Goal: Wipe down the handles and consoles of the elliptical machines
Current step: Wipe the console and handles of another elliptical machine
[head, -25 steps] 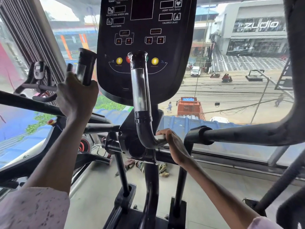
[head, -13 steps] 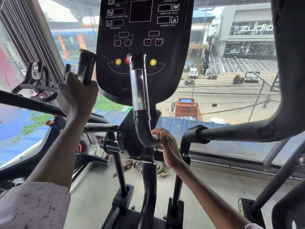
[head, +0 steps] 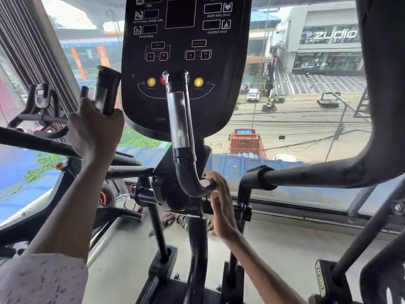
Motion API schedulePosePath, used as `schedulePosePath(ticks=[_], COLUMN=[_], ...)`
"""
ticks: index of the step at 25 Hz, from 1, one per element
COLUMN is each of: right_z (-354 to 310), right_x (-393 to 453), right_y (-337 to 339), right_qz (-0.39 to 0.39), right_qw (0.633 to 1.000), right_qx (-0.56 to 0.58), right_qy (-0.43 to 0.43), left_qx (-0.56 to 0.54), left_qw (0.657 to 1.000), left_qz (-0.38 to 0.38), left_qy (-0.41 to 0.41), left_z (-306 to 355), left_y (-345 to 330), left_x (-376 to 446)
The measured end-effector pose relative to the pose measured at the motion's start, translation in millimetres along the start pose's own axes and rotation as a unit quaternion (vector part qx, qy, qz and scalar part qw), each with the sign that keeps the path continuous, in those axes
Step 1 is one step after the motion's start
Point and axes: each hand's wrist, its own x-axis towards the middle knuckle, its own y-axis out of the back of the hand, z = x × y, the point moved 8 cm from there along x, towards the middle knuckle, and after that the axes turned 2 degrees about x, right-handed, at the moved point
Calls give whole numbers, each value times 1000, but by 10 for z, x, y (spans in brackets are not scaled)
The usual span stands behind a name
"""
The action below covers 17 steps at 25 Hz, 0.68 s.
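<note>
Here, left hand: your left hand (head: 96, 128) is wrapped around the left upright grip (head: 106, 91), fingers curled round the tube, most likely to steady yourself and the machine while the other hand works.
Right hand: your right hand (head: 220, 202) sits at the bend of the centre handle (head: 182, 132), fingers curled over the top of the curved black section; whether the thumb closes the hold underneath, you cannot tell from here.
Cloth: no cloth shows in either hand; it may be bunched under your right palm, but that is hidden.
Task surfaces: the console (head: 186, 62) stands directly ahead, above and behind the centre handle, its screens dark; the long right swing arm (head: 317, 174) runs just beside your right hand, apart from it.
Why the low hold: the elbow joint is where grime tends to gather, so working the bend first looks sensible.
Stage: a judgement only, but the console and the right swing arm seem yet to be wiped.
Floor: some crumpled fabric (head: 186, 220) lies below, behind the column.
</note>
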Motion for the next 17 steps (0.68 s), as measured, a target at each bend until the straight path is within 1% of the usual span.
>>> schedulePosePath(ticks=[5, 8, 10, 11, 12, 14, 17], right_z=[539, 789, 910, 944, 975, 1003, 970], right_x=[318, 466, 499, 496, 492, 466, 386], right_y=[112, 127, 87, 75, 73, 79, 76], right_qz=[5, -32, -63, -64, -50, 5, 69], right_qw=[989, 965, 939, 925, 909, 863, 804], right_qx=[62, 101, 115, 133, 164, 251, 330], right_qy=[-137, -240, -318, -350, -381, -438, -490], left_qx=[1, 9, 5, 3, 2, 4, 6], left_qw=[1000, 1000, 1000, 1000, 1000, 1000, 1000], left_qz=[5, -1, -3, -4, -4, -6, -8], left_qy=[-3, -6, -2, 0, 0, -2, 0], left_z=[-16, -16, -17, -14, -17, -7, 10], left_y=[-10, -32, -34, -27, -28, -15, 0], left_x=[23, 25, 25, 20, 19, 9, -1])
